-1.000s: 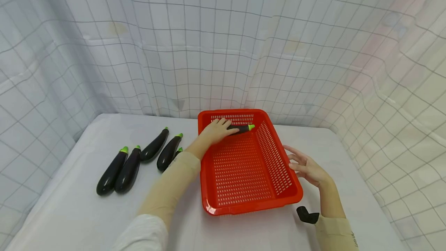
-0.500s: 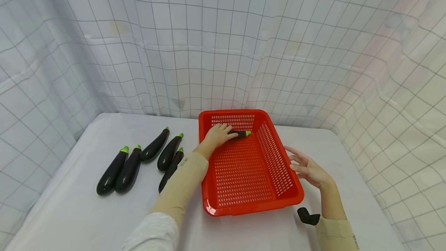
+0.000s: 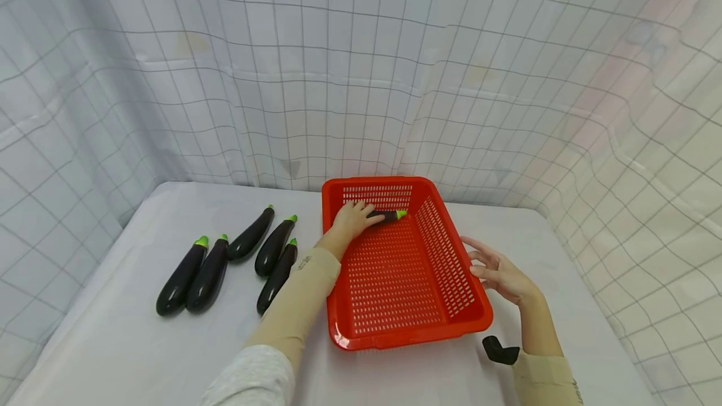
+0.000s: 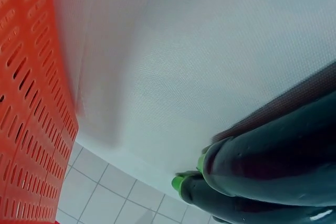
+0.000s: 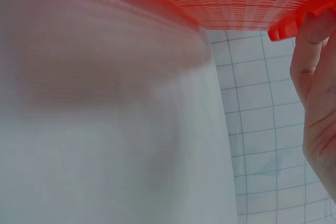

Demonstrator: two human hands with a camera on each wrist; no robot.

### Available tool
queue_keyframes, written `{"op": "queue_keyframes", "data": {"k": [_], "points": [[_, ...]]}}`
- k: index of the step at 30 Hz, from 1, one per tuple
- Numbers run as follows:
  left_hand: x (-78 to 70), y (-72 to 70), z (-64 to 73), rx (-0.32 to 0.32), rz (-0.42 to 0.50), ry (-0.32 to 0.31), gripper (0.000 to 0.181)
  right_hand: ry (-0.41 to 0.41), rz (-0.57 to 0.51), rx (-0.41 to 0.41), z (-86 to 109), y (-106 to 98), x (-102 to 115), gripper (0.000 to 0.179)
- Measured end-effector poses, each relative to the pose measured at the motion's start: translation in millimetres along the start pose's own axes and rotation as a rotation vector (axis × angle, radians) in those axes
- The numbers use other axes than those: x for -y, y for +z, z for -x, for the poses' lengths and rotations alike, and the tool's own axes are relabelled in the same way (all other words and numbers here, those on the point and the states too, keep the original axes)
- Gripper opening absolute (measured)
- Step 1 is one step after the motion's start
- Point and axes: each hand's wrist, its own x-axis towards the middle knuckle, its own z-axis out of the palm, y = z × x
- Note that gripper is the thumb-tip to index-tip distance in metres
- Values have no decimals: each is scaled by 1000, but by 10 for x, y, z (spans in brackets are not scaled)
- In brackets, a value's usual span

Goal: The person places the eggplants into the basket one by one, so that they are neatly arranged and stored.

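Inside the red plastic basket [image 3: 395, 274], near its far wall, my left hand [image 3: 352, 220] holds a dark eggplant [image 3: 388, 217] by its left part. The eggplant's green stem end points right, and the hand covers its other end. The left wrist view does not show that hand. My right hand [image 3: 502, 275] is at the basket's right side, relaxed fingers touching the rim. In the right wrist view, fingertips [image 5: 317, 27] of that hand meet the basket's edge.
Left of the basket, several eggplants [image 3: 182, 277] lie on the white tablecloth [image 3: 113, 331]. Two of them show large in the left wrist view, with one eggplant [image 4: 278, 156] nearest. A black strap piece [image 3: 499, 351] sits by the right wrist. Gridded white curtains [image 3: 361, 80] surround the table.
My left hand has lowered the eggplant onto the basket floor, shifting it slightly nearer and left. My right hand and the basket have barely moved.
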Motion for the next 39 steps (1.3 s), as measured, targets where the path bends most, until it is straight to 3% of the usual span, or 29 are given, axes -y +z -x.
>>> {"op": "queue_keyframes", "data": {"k": [4,9,23,26,33,39], "points": [[-10,-11,20,30,-31,-36,82,3,-5,1,0,1,5,60],[-19,-10,43,22,-51,-51,89,10,2,-7,-3,-4,-10,60],[-6,-2,28,-1,-69,-55,76,9,-6,-3,0,-3,5,60],[-4,-5,28,-26,-43,-59,72,14,-2,-8,-1,0,4,60],[4,-23,37,-158,87,-77,62,20,1,-9,-9,-5,-9,61],[41,-99,99,-166,148,-70,61,26,1,-1,-4,-7,-2,61]]}}
